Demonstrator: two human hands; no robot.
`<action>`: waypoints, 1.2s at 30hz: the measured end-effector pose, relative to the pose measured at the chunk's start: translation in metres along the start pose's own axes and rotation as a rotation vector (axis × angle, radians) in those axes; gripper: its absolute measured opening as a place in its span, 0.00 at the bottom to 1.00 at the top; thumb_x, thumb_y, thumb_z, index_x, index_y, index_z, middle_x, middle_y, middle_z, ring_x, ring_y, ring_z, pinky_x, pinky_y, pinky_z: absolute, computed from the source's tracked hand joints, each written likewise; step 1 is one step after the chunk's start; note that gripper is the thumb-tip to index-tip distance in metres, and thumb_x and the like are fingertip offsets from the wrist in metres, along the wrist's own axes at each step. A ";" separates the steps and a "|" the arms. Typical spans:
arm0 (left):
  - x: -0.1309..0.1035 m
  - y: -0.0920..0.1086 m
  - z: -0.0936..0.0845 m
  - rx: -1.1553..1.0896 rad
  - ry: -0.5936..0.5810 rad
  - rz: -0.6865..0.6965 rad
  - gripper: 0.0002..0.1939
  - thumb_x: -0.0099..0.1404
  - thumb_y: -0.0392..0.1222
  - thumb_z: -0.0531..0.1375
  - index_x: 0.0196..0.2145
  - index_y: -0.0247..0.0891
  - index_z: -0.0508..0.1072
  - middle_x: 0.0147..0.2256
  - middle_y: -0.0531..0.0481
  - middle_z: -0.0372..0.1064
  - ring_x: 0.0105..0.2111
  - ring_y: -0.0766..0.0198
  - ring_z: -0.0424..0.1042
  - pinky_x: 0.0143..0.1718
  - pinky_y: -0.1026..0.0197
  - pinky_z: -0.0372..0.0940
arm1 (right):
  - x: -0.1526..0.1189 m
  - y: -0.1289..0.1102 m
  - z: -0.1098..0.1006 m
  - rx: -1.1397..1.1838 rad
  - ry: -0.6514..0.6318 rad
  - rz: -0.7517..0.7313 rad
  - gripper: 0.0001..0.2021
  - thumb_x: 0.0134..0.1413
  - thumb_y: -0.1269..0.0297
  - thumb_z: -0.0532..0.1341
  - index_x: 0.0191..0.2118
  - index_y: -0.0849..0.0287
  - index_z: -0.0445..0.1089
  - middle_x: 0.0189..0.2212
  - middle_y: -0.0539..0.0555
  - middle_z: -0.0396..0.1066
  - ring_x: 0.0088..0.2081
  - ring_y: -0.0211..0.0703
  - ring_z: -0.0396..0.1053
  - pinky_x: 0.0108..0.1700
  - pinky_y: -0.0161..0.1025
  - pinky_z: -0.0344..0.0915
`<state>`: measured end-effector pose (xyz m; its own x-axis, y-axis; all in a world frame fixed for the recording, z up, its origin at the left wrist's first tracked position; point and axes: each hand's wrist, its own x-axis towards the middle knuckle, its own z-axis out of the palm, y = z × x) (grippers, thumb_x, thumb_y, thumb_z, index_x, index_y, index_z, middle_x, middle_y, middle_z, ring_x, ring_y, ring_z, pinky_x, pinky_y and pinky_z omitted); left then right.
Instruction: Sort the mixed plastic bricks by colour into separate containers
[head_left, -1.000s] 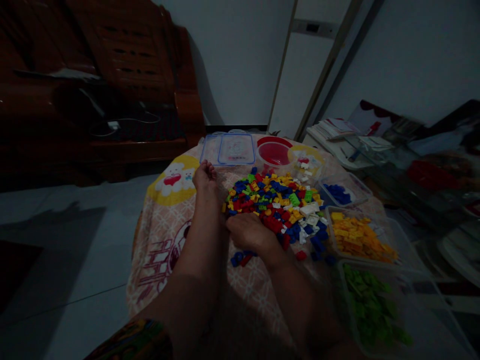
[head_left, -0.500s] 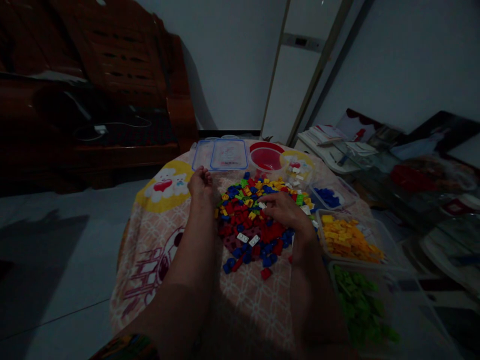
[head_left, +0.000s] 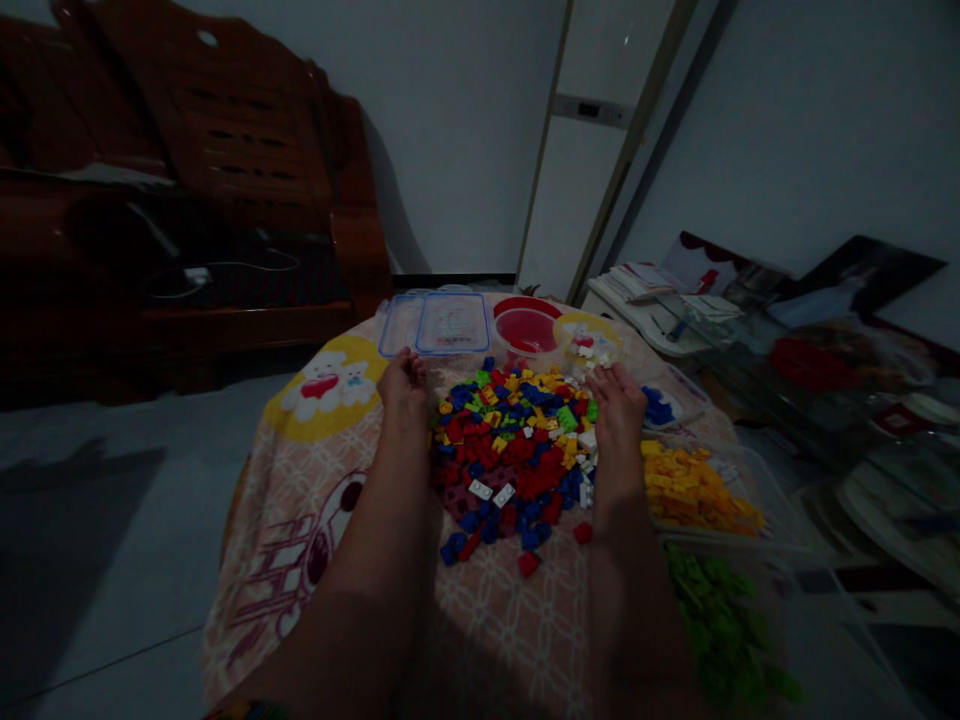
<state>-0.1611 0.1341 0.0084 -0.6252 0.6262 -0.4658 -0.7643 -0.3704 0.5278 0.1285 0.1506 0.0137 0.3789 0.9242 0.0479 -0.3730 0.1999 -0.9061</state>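
Observation:
A mixed pile of toy building bricks point(head_left: 510, 440) in red, blue, yellow, green and white spreads over the table. At its far left edge, my left hand point(head_left: 403, 380) rests with curled fingers, and whatever they hold is hidden. On the far right side, my right hand point(head_left: 619, 405) reaches with fingers stretched out beside some small white bricks point(head_left: 592, 357). Two white bricks point(head_left: 492, 492) lie on the near part of the pile. Close to my right wrist are a tub of blue bricks point(head_left: 658, 407) and one of yellow bricks point(head_left: 694, 485).
Green bricks point(head_left: 724, 620) fill part of a clear container at the near right. Blue-rimmed clear lids point(head_left: 452, 323) and a red bowl point(head_left: 527, 330) stand at the table's far edge. A patterned cloth point(head_left: 495, 630) covers the table. A glass side table stands on the right.
My right hand has moved right and away, from a white brick in the pile to the small white bricks, and its fingers have straightened. My left hand keeps its place. The view has tilted up slightly.

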 end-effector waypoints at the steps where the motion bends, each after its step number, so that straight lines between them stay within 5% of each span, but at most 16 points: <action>1: 0.000 -0.001 0.001 0.003 0.003 0.003 0.12 0.67 0.24 0.53 0.28 0.33 0.68 0.18 0.58 0.62 0.15 0.78 0.60 0.18 0.77 0.55 | -0.001 -0.001 -0.002 0.010 -0.019 -0.018 0.26 0.40 0.68 0.69 0.50 0.62 0.72 0.54 0.61 0.74 0.56 0.48 0.73 0.58 0.47 0.71; 6: 0.001 -0.003 0.001 0.025 0.003 0.016 0.11 0.66 0.25 0.55 0.28 0.33 0.68 0.18 0.58 0.63 0.15 0.78 0.60 0.18 0.76 0.56 | -0.009 -0.003 -0.004 -0.041 -0.108 -0.087 0.25 0.43 0.63 0.68 0.51 0.62 0.73 0.56 0.63 0.73 0.58 0.49 0.72 0.64 0.50 0.64; 11: 0.002 -0.005 -0.001 0.026 -0.026 0.028 0.11 0.66 0.25 0.55 0.27 0.34 0.68 0.18 0.58 0.63 0.15 0.78 0.61 0.18 0.77 0.57 | -0.012 -0.015 0.003 -0.166 -0.210 -0.048 0.17 0.36 0.64 0.69 0.38 0.63 0.77 0.37 0.56 0.80 0.40 0.45 0.78 0.50 0.44 0.74; 15: 0.005 -0.006 -0.002 0.040 -0.026 0.033 0.09 0.65 0.26 0.57 0.28 0.35 0.68 0.19 0.58 0.63 0.16 0.77 0.62 0.18 0.77 0.57 | -0.025 -0.032 0.008 -0.387 -0.478 0.071 0.12 0.38 0.62 0.68 0.32 0.62 0.76 0.25 0.52 0.78 0.25 0.40 0.75 0.30 0.36 0.72; 19: 0.010 -0.008 -0.001 0.050 -0.008 0.026 0.08 0.66 0.27 0.57 0.30 0.34 0.69 0.19 0.58 0.63 0.16 0.77 0.62 0.18 0.77 0.58 | -0.047 -0.045 0.018 -0.771 -0.826 0.174 0.06 0.44 0.63 0.65 0.26 0.61 0.74 0.17 0.48 0.72 0.18 0.36 0.68 0.22 0.31 0.63; 25: 0.006 -0.006 0.001 0.041 -0.016 0.024 0.10 0.68 0.26 0.55 0.30 0.34 0.69 0.18 0.58 0.62 0.15 0.77 0.61 0.18 0.77 0.58 | -0.093 -0.037 0.056 -1.508 -1.336 -0.118 0.08 0.49 0.62 0.69 0.25 0.62 0.78 0.24 0.55 0.78 0.30 0.43 0.76 0.29 0.32 0.63; 29: 0.004 -0.004 -0.001 0.057 -0.035 0.016 0.10 0.66 0.25 0.55 0.29 0.34 0.68 0.18 0.58 0.62 0.16 0.77 0.61 0.18 0.77 0.58 | -0.128 -0.019 0.075 -1.713 -1.415 -0.332 0.17 0.48 0.60 0.71 0.43 0.62 0.80 0.44 0.64 0.80 0.48 0.53 0.78 0.43 0.37 0.70; 36: 0.004 -0.003 -0.002 0.059 -0.032 0.019 0.11 0.67 0.25 0.54 0.29 0.35 0.68 0.18 0.58 0.63 0.16 0.77 0.63 0.18 0.76 0.57 | -0.141 -0.011 0.078 -1.720 -1.445 -0.359 0.16 0.53 0.69 0.65 0.48 0.63 0.78 0.47 0.65 0.79 0.51 0.53 0.76 0.46 0.39 0.70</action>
<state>-0.1612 0.1363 0.0039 -0.6334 0.6414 -0.4330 -0.7411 -0.3417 0.5779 0.0136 0.0436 0.0499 -0.7151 0.6274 -0.3082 0.6871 0.7120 -0.1446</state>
